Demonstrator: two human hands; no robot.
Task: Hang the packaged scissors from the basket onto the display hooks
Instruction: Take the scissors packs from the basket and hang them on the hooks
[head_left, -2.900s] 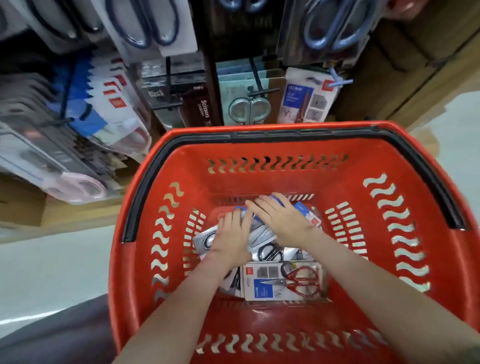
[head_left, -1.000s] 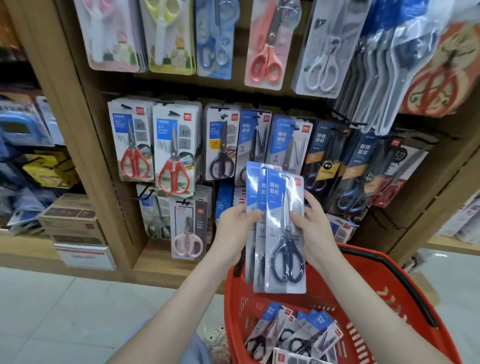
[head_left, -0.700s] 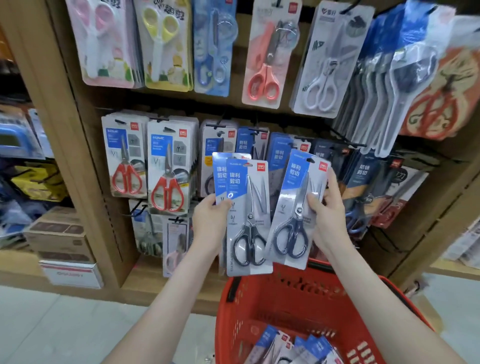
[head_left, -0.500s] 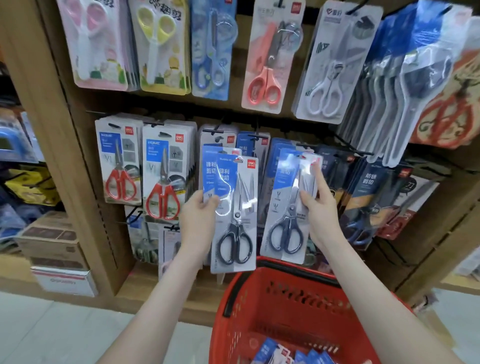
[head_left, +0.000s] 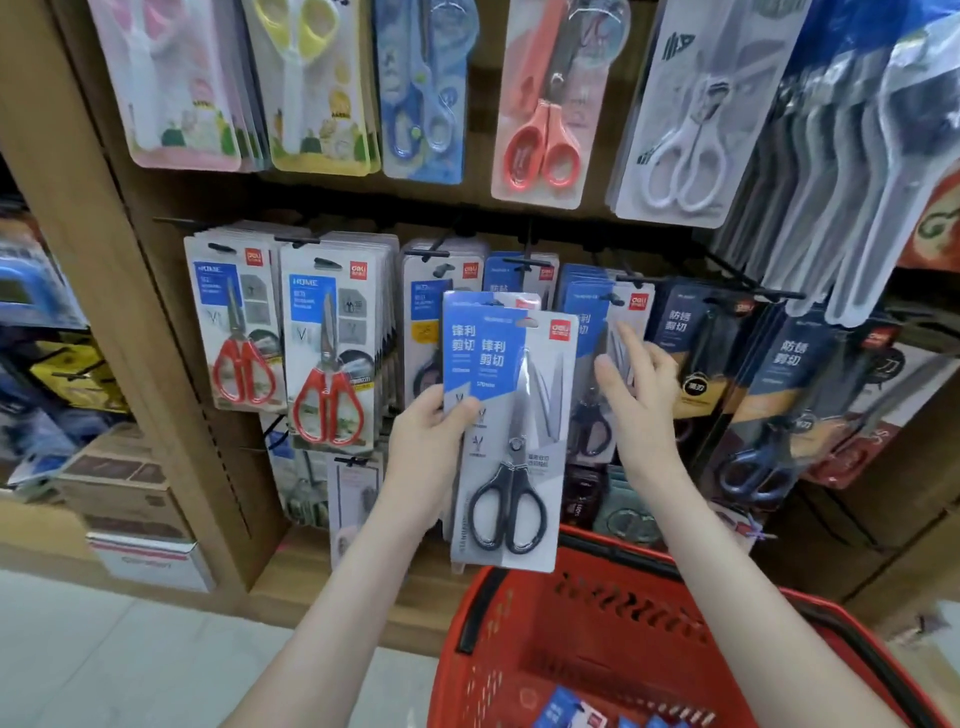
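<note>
Scissors packs clamped in left grip; right grip apart, empty, at far hooks; more wait in basket, unhung.

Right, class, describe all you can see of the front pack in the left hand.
The pack is a grey card with a blue corner panel, white characters and a red logo, under a clear blister holding black-handled steel scissors, blades up. It is held near upright above the basket. The left hand grips its left edge, thumb on front; a second pack lies behind it.
</note>
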